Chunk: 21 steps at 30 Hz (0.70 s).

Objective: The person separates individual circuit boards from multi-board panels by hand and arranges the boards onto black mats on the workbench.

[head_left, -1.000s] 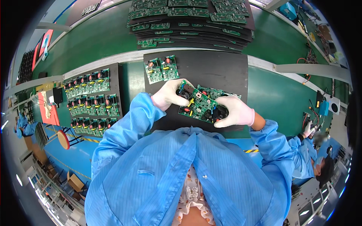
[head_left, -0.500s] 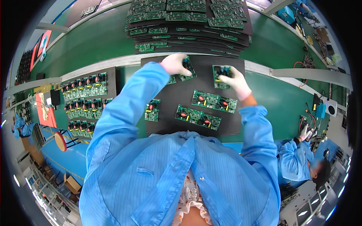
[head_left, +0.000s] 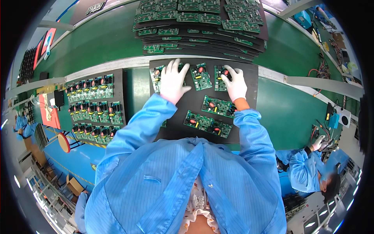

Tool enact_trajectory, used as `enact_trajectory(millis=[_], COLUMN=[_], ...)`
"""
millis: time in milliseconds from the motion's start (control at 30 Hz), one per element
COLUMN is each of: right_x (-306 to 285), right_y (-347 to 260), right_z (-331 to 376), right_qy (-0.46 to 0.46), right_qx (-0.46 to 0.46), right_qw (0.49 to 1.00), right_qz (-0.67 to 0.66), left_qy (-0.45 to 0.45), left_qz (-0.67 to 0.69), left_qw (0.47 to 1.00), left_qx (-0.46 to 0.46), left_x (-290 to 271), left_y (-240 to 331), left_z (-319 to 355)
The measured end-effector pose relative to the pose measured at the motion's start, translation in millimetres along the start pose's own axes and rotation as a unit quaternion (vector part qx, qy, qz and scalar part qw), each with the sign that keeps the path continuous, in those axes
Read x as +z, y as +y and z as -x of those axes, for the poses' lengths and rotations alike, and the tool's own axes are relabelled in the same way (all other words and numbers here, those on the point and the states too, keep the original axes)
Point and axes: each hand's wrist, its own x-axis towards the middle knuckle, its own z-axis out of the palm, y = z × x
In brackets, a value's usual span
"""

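Note:
My left hand (head_left: 174,81), in a white glove, is spread with fingers apart over the upper left of a black sheet (head_left: 183,103). It partly covers a green circuit board (head_left: 156,78) with a red round part. Right of it, another circuit board (head_left: 201,76) lies slightly tilted, untouched. My right hand (head_left: 237,84), also gloved, has its thumb and fingers curled on the parts of an upright circuit board (head_left: 219,84) at the sheet's upper right. Two longer boards, an upper one (head_left: 218,106) and a lower one (head_left: 207,124), lie nearer me. My left sleeve hides most of another board (head_left: 163,124).
To the left, a dark sheet (head_left: 120,85) bears rows of similar boards (head_left: 91,109). Beyond the pale rail (head_left: 136,62) rises a stack of dark sheets with green boards (head_left: 202,29). A co-worker (head_left: 306,169) handles things at the far right; metal posts flank the bench.
My left hand has let go of the middle board, which now lies flat, and moved left with its fingers spread. My right hand's board has shifted slightly left; the view has shifted a little.

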Motion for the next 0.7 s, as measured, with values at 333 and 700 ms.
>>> enact_trajectory(millis=[333,700], right_x=[20.4,4.0], right_y=[-26.6,-19.7], right_z=[0.8,12.3], right_qy=[-0.014,0.047], right_qx=[-0.019,-0.01], right_qw=[1.0,0.997], right_qz=[0.02,0.063], left_qy=[-0.01,-0.01], left_qz=[-0.033,-0.01], left_qw=[0.991,0.984], left_qx=[0.126,0.177], left_x=[11.3,-7.4], left_y=[-57.1,-45.8], left_z=[17.7,7.9])
